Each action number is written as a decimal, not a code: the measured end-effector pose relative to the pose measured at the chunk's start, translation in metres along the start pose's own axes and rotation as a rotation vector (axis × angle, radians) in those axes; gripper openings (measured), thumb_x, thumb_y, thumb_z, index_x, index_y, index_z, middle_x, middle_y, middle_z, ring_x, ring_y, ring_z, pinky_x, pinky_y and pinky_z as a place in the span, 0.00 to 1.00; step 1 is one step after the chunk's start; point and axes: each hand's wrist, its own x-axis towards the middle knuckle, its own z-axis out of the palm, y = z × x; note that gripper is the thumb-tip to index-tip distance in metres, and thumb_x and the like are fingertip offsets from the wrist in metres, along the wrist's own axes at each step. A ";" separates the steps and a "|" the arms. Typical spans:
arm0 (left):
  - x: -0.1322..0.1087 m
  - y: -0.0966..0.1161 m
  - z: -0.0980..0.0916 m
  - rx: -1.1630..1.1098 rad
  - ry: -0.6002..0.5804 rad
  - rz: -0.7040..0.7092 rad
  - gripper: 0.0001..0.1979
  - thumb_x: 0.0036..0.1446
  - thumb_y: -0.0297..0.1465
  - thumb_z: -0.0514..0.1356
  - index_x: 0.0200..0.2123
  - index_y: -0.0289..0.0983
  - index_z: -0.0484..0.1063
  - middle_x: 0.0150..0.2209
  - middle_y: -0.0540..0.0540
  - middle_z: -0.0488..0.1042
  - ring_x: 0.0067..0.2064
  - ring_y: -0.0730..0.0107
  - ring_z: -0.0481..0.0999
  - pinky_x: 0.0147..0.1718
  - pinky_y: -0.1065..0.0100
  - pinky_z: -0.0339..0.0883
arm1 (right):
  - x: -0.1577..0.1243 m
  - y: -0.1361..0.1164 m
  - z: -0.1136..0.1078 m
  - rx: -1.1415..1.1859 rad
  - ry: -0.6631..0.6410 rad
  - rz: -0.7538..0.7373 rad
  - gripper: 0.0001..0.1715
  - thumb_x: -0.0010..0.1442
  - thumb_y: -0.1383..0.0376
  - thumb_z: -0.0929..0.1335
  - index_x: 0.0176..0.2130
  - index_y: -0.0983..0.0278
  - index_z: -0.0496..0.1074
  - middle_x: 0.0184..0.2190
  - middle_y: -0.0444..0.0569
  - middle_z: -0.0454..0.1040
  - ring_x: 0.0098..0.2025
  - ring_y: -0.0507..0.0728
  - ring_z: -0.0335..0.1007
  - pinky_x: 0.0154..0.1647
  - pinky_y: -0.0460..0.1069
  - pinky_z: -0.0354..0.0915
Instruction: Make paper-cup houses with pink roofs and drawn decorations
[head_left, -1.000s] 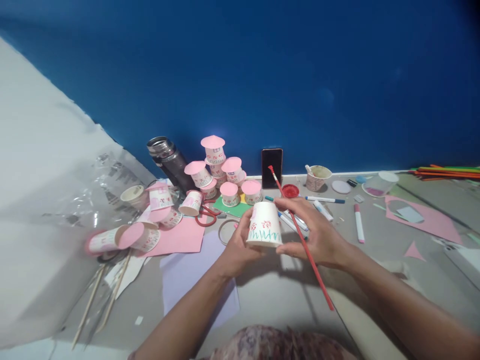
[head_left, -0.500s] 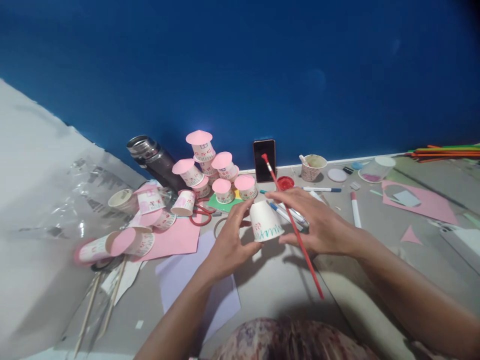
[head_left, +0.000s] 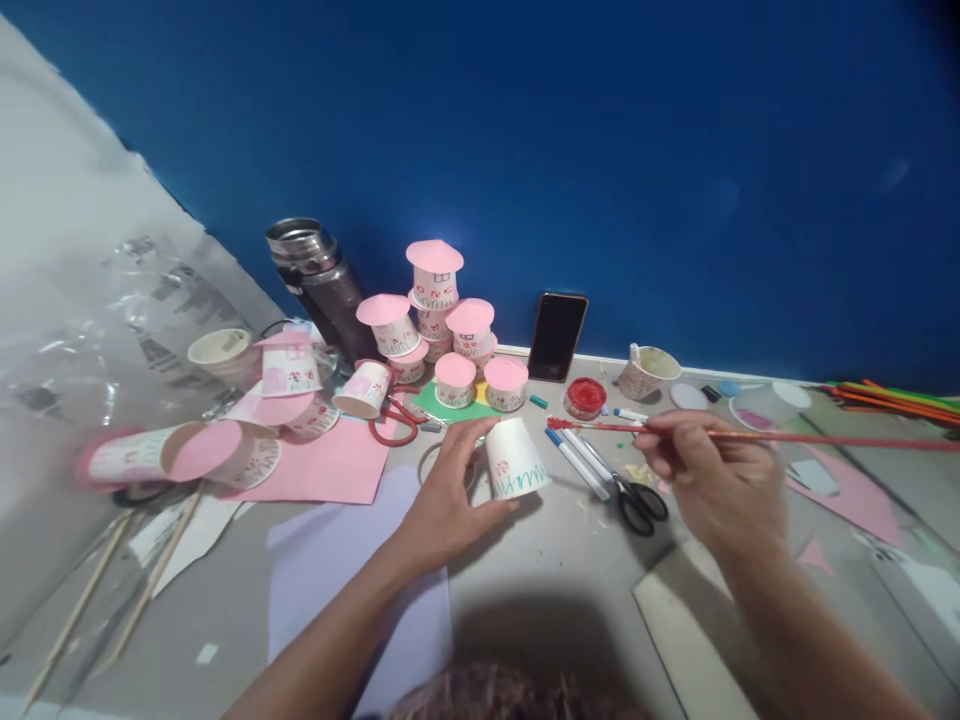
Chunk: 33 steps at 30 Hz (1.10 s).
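Observation:
My left hand [head_left: 454, 500] grips a white paper cup [head_left: 516, 460] from its left side, thumb at the lower rim. The cup is upside down and slightly tilted, with red flowers and green grass strokes drawn on it. A red-handled paintbrush [head_left: 750, 437] is pinched in my right hand [head_left: 712, 480], lying almost level. Its red-coated tip points left, close to the cup's right side but apart from it. Behind the tip stands a small open pot of red paint [head_left: 585, 398].
Pink-roofed cup houses [head_left: 435, 270] stand stacked at the back, by a dark flask [head_left: 322, 285]. Black-handled scissors [head_left: 637, 503] and markers [head_left: 577, 465] lie between my hands. A phone [head_left: 557, 337] leans on the blue wall. Lavender paper [head_left: 330, 560] is at front left.
My right hand has moved right, away from the cup, and the paintbrush has swung from steep to nearly level, tip leftward. My left hand still holds the cup. The view has shifted slightly.

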 end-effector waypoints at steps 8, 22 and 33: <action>-0.002 0.003 0.002 0.005 0.023 -0.005 0.39 0.48 0.28 0.74 0.64 0.49 0.69 0.64 0.42 0.67 0.65 0.45 0.69 0.63 0.49 0.70 | -0.005 0.032 0.011 0.304 0.039 0.242 0.16 0.57 0.53 0.80 0.30 0.62 0.81 0.19 0.44 0.77 0.18 0.46 0.63 0.20 0.42 0.63; -0.003 0.002 0.003 0.159 -0.017 0.071 0.36 0.54 0.32 0.70 0.64 0.46 0.63 0.64 0.40 0.66 0.66 0.52 0.70 0.61 0.52 0.73 | -0.016 0.023 0.001 0.156 0.029 0.192 0.15 0.51 0.55 0.84 0.33 0.60 0.83 0.23 0.46 0.82 0.20 0.49 0.69 0.18 0.43 0.63; -0.004 -0.002 0.005 0.238 -0.078 0.057 0.39 0.53 0.37 0.72 0.66 0.45 0.62 0.64 0.38 0.67 0.66 0.48 0.70 0.65 0.46 0.68 | -0.023 0.025 0.005 0.000 -0.018 0.054 0.12 0.63 0.57 0.78 0.33 0.62 0.80 0.25 0.45 0.80 0.20 0.49 0.68 0.19 0.44 0.63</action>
